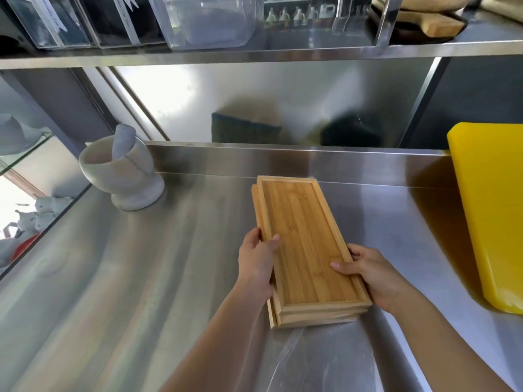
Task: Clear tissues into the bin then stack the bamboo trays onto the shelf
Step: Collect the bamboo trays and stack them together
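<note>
A stack of long bamboo trays [302,244] lies on the steel shelf surface [141,278], its far end near the back wall and slightly fanned. My left hand [256,264] grips the stack's left edge, thumb on the top tray's rim. My right hand [373,274] holds the right edge near the close end, thumb resting inside the top tray. The top tray is empty. No tissues or bin show in this view.
A white stone mortar with a pestle [124,171] stands at the back left. A thick yellow cutting board [492,216] leans at the right. An upper steel shelf [254,52] carries clear plastic containers [209,21]. Glass panes border the left side.
</note>
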`<state>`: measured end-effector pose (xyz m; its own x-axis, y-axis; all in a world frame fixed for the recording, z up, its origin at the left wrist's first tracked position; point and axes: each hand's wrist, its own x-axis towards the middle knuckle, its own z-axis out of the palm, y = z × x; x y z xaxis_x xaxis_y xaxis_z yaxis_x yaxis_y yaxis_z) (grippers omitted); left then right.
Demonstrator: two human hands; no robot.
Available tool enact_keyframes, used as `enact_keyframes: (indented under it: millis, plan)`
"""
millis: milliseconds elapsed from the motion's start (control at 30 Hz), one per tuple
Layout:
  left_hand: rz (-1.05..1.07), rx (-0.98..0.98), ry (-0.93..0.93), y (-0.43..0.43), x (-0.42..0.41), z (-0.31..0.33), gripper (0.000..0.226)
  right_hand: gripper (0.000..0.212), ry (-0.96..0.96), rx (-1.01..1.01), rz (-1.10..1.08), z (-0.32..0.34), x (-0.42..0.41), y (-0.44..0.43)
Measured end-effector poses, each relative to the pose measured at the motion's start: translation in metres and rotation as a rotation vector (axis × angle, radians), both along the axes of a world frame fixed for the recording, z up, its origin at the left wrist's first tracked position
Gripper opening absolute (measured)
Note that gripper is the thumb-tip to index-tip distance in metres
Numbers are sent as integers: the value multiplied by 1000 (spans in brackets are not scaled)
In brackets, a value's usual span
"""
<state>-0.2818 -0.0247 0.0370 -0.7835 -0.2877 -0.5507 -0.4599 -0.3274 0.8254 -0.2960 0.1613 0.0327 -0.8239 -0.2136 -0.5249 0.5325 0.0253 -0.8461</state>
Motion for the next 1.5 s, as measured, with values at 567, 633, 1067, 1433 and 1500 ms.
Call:
enact_keyframes:
  millis: [567, 633, 1067, 1433, 1500]
  plan:
    - [115, 354, -117, -1, 34, -10, 42, 63, 4, -212, -256, 10, 51, 15]
    - [183, 374, -74, 0, 36, -11, 51, 87, -59, -312, -304, 1, 66, 9]
    - [216, 491, 178, 7, 76, -12, 58, 52, -35, -260, -562, 15, 83, -41]
    - [-61, 150, 276, -145, 80, 3, 46, 64, 201, -182, -327, 21, 92, -8]
    - [-294, 31, 271, -154, 81, 2, 70, 74, 280, -130, -270, 19, 94, -6]
